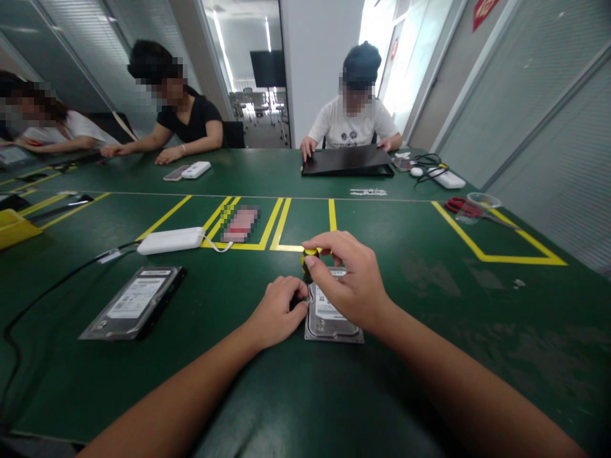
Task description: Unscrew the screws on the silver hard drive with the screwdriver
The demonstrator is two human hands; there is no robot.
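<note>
R hand [351,283] pinches screwdriver [309,257] tight, upright over drive [329,318]; L hand [280,310] curled at drive's left edge, grip unclear.

Shiny metal hard drive [329,318] with paper label, matt green tabletop [429,286], scuffed, screwdriver [309,259] handle probably plastic

A bare hard drive [136,302] lay label-up on the green table [429,286], with a white power bank [170,240] just behind it and a black cable [57,283] running off leftward. Far right, red scissors [465,207] sat beside a clear dish [483,200] at a yellow-taped box. Opposite, a person in a white shirt [351,124] had both hands on a flat black laptop [347,160]
</note>
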